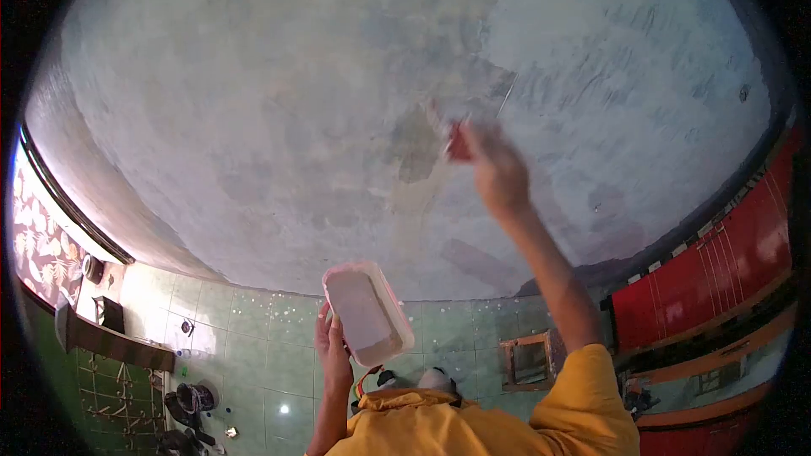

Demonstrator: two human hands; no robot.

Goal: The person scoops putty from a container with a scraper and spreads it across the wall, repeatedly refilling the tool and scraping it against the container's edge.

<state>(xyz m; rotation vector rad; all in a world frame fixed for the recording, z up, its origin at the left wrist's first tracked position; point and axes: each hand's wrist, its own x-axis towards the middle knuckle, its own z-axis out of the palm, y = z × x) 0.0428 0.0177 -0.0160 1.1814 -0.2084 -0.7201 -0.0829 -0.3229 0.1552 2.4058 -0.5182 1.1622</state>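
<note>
A pale wall [338, 76] with smeared grey and bluish patches fills the upper view. My right hand [498, 169] is raised against it, fingers closed around a red scraper [459, 142], somewhat blurred. Just left of the scraper is a darker damp-looking patch [416, 148]. Low in the middle, my left hand [331, 336] grips the left side of a whitish rectangular tub [365, 308] with a pinkish rim. Smooth pale grey material lies inside the tub.
Green floor tiles [287, 329] with white specks run below the wall. A wooden frame [528, 361] lies at right, near red panels [710, 270]. At lower left are a dark bucket [196, 397] and a wooden rack [118, 346].
</note>
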